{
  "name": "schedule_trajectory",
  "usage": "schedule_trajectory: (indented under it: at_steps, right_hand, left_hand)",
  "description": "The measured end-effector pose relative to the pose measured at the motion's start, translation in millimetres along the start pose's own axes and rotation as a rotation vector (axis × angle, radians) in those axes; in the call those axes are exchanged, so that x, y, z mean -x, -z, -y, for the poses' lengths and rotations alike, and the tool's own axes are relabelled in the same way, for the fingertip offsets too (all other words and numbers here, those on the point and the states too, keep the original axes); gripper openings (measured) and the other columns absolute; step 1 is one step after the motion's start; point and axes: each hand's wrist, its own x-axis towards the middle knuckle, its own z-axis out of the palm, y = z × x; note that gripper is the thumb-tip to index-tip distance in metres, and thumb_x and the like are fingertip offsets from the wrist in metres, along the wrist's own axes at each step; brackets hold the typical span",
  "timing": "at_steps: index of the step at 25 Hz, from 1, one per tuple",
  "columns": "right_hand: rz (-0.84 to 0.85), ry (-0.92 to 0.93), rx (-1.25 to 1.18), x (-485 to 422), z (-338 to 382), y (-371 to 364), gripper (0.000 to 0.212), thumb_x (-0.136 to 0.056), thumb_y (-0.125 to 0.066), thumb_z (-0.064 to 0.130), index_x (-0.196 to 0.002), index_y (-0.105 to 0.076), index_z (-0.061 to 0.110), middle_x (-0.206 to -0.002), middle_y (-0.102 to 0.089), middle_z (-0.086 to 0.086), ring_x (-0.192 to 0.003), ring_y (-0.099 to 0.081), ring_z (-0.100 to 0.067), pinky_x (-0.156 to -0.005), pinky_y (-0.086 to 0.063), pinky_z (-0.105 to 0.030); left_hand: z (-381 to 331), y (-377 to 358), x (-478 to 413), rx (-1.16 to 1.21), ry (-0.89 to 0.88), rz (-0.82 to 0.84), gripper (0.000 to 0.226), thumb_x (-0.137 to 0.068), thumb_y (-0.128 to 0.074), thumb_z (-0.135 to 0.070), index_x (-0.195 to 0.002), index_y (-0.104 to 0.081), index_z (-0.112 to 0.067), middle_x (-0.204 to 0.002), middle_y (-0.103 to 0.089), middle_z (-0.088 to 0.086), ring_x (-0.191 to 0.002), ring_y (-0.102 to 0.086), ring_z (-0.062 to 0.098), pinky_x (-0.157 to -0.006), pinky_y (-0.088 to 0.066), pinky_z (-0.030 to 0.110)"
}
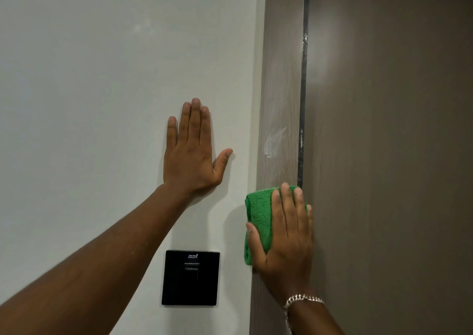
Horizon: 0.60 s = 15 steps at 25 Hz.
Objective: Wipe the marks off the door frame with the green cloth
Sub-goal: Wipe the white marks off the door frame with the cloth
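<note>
The wood-grain door frame (280, 79) runs top to bottom right of centre. A white smear (273, 141) marks it at mid height, and white flecks (304, 40) dot its dark inner edge higher up. My right hand (284, 235) presses a folded green cloth (259, 214) flat against the frame, below the smear. My left hand (194, 148) lies flat on the white wall with its fingers spread, left of the frame and level with the smear. It holds nothing.
A black square card-switch panel (190, 278) is set in the white wall (102, 79) below my left hand. The brown door (396, 155) fills the right side. A silver bracelet (303, 300) circles my right wrist.
</note>
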Motion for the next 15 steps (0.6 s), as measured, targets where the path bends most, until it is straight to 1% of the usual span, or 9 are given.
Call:
schedule_trajectory:
  at_steps: [3,7,11,13,15]
  right_hand:
    - [-0.043,0.000,-0.012,-32,0,0,0.071,-0.095,-0.041,0.053,-0.149,-0.039,0.007,-0.160,-0.035,-0.011,-0.153,-0.023,-0.030,-0.124,-0.020,-0.050]
    - [-0.061,-0.022,-0.008,-74,4,1,0.070,-0.095,-0.044,0.051,-0.149,-0.039,0.008,-0.160,-0.035,-0.010,-0.153,-0.022,-0.029,-0.125,-0.017,-0.047]
    - [0.005,-0.019,0.018,-53,2,2,0.074,-0.095,-0.039,0.055,-0.153,-0.030,0.010,-0.164,-0.026,-0.008,-0.155,-0.014,-0.025,-0.126,-0.015,-0.047]
    - [0.022,-0.007,0.016,-40,2,3,0.075,-0.095,-0.040,0.055,-0.153,-0.029,0.010,-0.164,-0.025,-0.007,-0.155,-0.014,-0.025,-0.125,-0.017,-0.048]
    - [0.015,-0.024,0.015,-48,3,3,0.075,-0.093,-0.042,0.054,-0.152,-0.031,0.009,-0.163,-0.027,-0.009,-0.154,-0.016,-0.027,-0.124,-0.020,-0.050]
  left_hand:
    - [0,0,-5,0.002,0.011,-0.004,0.090,-0.094,-0.022,-0.062,-0.157,0.001,-0.002,-0.168,0.002,0.018,-0.156,0.002,0.032,-0.126,-0.006,0.054]
    - [0,1,-9,0.019,0.000,-0.008,0.090,-0.094,-0.023,-0.062,-0.157,0.000,-0.002,-0.168,0.000,0.019,-0.156,0.001,0.033,-0.126,-0.006,0.054]
    - [0,1,-8,0.020,0.015,0.002,0.090,-0.094,-0.023,-0.062,-0.157,0.002,-0.003,-0.168,0.004,0.017,-0.156,0.005,0.031,-0.126,-0.005,0.053]
    - [0,1,-7,0.022,0.007,0.000,0.090,-0.094,-0.023,-0.061,-0.157,0.003,-0.003,-0.168,0.005,0.017,-0.156,0.006,0.031,-0.127,-0.003,0.052]
    - [1,3,-9,0.014,-0.013,0.016,0.090,-0.094,-0.021,-0.062,-0.157,0.004,-0.003,-0.168,0.006,0.017,-0.156,0.007,0.031,-0.127,-0.002,0.052]
